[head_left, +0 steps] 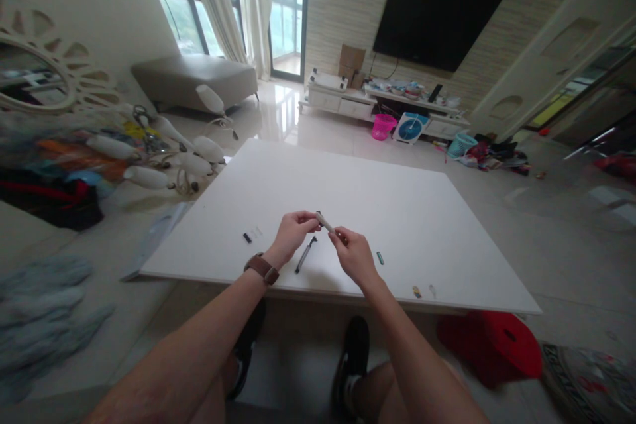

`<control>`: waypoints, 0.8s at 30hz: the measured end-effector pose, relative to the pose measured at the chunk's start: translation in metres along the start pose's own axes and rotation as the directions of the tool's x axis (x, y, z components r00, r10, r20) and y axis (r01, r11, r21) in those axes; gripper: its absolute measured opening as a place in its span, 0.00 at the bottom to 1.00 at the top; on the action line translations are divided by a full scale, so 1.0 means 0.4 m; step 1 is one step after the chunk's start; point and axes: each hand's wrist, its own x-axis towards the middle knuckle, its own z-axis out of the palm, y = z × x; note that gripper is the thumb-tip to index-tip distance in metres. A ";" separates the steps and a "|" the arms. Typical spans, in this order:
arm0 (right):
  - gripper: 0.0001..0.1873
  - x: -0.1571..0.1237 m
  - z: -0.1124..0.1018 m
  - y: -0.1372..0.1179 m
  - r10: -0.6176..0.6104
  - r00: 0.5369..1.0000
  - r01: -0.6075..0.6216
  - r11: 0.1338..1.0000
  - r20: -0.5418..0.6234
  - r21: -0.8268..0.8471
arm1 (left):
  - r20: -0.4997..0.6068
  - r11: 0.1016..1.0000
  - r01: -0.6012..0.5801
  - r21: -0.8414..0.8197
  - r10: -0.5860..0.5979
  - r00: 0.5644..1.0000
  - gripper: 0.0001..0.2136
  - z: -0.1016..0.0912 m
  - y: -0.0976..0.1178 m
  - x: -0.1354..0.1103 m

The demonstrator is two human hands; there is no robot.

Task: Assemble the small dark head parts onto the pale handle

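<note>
My left hand and right hand each pinch one end of a pale pen barrel. A dark pen part lies beneath on the worktop.

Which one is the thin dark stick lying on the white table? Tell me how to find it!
Find the big white table in the middle of the room. Near its front edge, the left hand and right hand pinch a pale tube between them. The dark stick lies flat just under it, far longer than the tiny black bit and green bit on either side.
</note>
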 end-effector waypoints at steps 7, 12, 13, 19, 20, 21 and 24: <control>0.17 0.006 0.001 -0.015 -0.015 1.000 0.015 0.989 0.001 0.144 | -0.031 0.999 -0.029 -0.030 0.028 0.999 0.10 0.004 0.000 0.001; 0.18 0.004 0.002 -0.013 -0.012 1.000 0.008 0.985 0.022 0.170 | -0.089 0.992 -0.078 -0.101 0.069 0.994 0.10 -0.002 -0.006 0.015; 0.18 0.004 0.003 -0.013 -0.013 1.000 0.008 0.984 0.024 0.176 | -0.106 0.989 -0.086 -0.124 0.073 0.992 0.10 -0.003 -0.006 0.017; 0.18 0.006 0.002 -0.012 -0.004 1.000 -0.001 0.983 0.024 0.184 | -0.089 0.991 -0.136 -0.011 0.134 0.987 0.12 -0.004 0.007 0.012; 0.18 0.006 0.002 -0.011 0.001 1.000 -0.005 0.983 0.023 0.186 | -0.076 0.990 -0.142 0.015 0.143 0.987 0.11 -0.003 0.009 0.009; 0.18 0.006 0.002 -0.009 0.006 1.000 -0.010 0.982 0.021 0.189 | -0.065 0.989 -0.146 0.028 0.147 0.987 0.11 -0.001 0.011 0.008; 0.18 0.006 0.006 -0.006 0.012 1.000 -0.014 0.978 0.010 0.210 | -0.048 0.990 -0.141 0.021 0.142 0.989 0.10 0.005 0.013 0.004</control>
